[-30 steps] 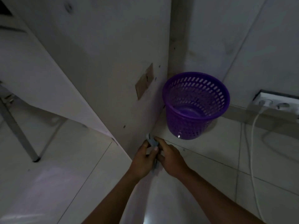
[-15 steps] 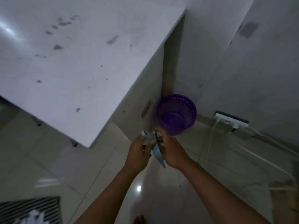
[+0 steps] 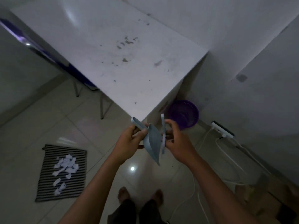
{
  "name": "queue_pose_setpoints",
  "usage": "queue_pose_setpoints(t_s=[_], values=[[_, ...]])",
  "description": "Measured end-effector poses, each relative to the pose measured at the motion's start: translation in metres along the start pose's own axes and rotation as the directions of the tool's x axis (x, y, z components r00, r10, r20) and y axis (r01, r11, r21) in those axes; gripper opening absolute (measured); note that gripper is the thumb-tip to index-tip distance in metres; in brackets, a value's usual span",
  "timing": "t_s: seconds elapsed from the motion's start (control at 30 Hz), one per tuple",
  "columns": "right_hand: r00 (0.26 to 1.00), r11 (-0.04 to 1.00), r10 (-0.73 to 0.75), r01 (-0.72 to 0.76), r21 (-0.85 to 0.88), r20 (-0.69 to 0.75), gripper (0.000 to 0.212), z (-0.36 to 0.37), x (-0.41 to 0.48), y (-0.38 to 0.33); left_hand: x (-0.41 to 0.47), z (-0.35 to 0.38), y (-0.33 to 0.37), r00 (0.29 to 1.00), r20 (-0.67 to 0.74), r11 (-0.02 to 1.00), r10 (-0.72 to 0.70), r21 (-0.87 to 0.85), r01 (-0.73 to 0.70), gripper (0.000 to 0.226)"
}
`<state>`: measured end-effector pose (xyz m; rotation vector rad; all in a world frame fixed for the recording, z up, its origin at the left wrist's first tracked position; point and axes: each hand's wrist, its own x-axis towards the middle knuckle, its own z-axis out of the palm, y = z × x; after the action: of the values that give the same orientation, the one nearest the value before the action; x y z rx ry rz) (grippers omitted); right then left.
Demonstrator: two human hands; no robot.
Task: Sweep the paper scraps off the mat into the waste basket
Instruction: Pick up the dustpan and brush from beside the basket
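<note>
On the floor at the left lies a striped mat [image 3: 62, 172], and the white paper scraps [image 3: 65, 167] are still on it. In the middle, the left hand [image 3: 129, 143] has its grip closed around the handle of a small blue dustpan [image 3: 152, 143]. The right hand [image 3: 176, 139] pinches a thin blue brush [image 3: 163, 135] just beside the pan. Further right, the purple waste basket [image 3: 184, 113] stands beside the white worktop [image 3: 121, 54], well apart from the mat.

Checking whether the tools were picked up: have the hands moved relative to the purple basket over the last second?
Yes. Both hands, left and right, rose from floor level beside the waste basket, lifting the dustpan.
</note>
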<state>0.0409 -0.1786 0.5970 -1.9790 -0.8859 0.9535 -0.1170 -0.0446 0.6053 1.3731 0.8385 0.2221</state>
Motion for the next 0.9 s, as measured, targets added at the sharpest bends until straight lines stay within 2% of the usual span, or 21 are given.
queue_pose_setpoints(t_s=[0.13,0.2,0.3,0.43,0.53,0.7,0.8,0.9], values=[[0.998,0.999,-0.032,0.032,-0.004,-0.058,0.024,0.026,0.001,-0.063,-0.053,-0.048,0.019,0.993,-0.120,0.995,-0.018,-0.095,0.007,0.021],[0.997,0.997,-0.067,0.068,0.022,-0.044,0.021,0.049,0.006,-0.098,-0.076,-0.072,0.021,0.976,-0.211,0.989,-0.052,-0.148,0.021,0.019],[0.994,0.994,-0.107,0.107,0.004,0.023,0.019,0.094,0.010,-0.148,-0.109,-0.109,0.025,0.946,-0.324,0.985,-0.013,-0.167,-0.044,0.027],[0.978,0.995,-0.098,0.095,0.021,0.183,0.017,0.150,0.010,-0.207,-0.144,-0.174,0.026,0.847,-0.525,0.983,0.082,-0.095,-0.155,0.029],[0.925,0.979,-0.170,0.198,-0.051,0.339,0.018,0.187,0.015,-0.246,-0.173,-0.223,0.023,0.809,-0.577,0.978,0.110,-0.083,-0.192,0.029],[0.812,0.875,-0.360,0.465,-0.134,0.459,0.043,0.248,0.027,-0.296,-0.220,-0.283,0.002,0.732,-0.680,0.948,0.044,-0.202,-0.245,0.031],[0.754,0.867,-0.356,0.487,-0.105,0.552,0.037,0.290,0.029,-0.314,-0.237,-0.308,-0.019,0.658,-0.752,0.931,-0.023,-0.257,-0.261,0.034],[0.733,0.909,-0.303,0.414,-0.046,0.608,0.022,0.331,0.040,-0.321,-0.247,-0.328,-0.046,0.540,-0.834,0.922,-0.114,-0.291,-0.255,0.033]])
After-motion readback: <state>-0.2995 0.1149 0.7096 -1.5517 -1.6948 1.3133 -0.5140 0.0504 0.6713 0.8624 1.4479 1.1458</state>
